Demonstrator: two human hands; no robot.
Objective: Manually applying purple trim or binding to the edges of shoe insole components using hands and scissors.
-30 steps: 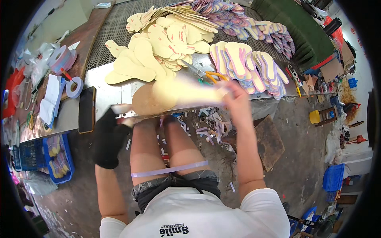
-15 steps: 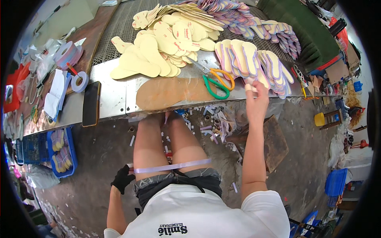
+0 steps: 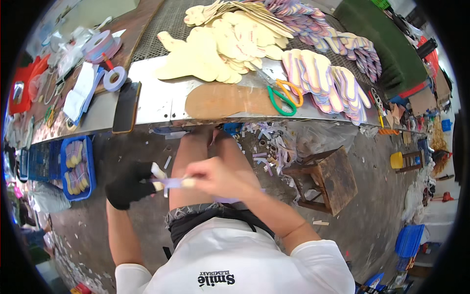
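Observation:
Over my lap, a short lilac strip (image 3: 172, 183) stretches between my two hands. My left hand (image 3: 128, 187), in a black glove with pale wraps on the bared fingertips, is closed on one end. My right hand (image 3: 215, 177), bare with a pale wrap on a fingertip, pinches the other end; motion blurs it a little. Another lilac band (image 3: 227, 200) shows across my thighs, partly behind my right forearm. On the bench ahead lie cream insole pieces (image 3: 193, 59), fanned stacks of insoles with lilac and pink edges (image 3: 313, 73), and scissors with green and orange handles (image 3: 284, 100).
A brown insole-shaped piece (image 3: 225, 100) lies at the metal bench's front edge (image 3: 159, 108). Left of it are a phone (image 3: 127, 108) and a lilac tape roll (image 3: 115, 79). A blue basket (image 3: 87, 166) holds bundled insoles. A wooden stool (image 3: 330, 181) stands at right; scraps litter the floor.
My right hand has come from the insole stack on the bench back to my lap. My left hand has risen from beside my thigh; both now hold the lilac strip. The view has shifted slightly.

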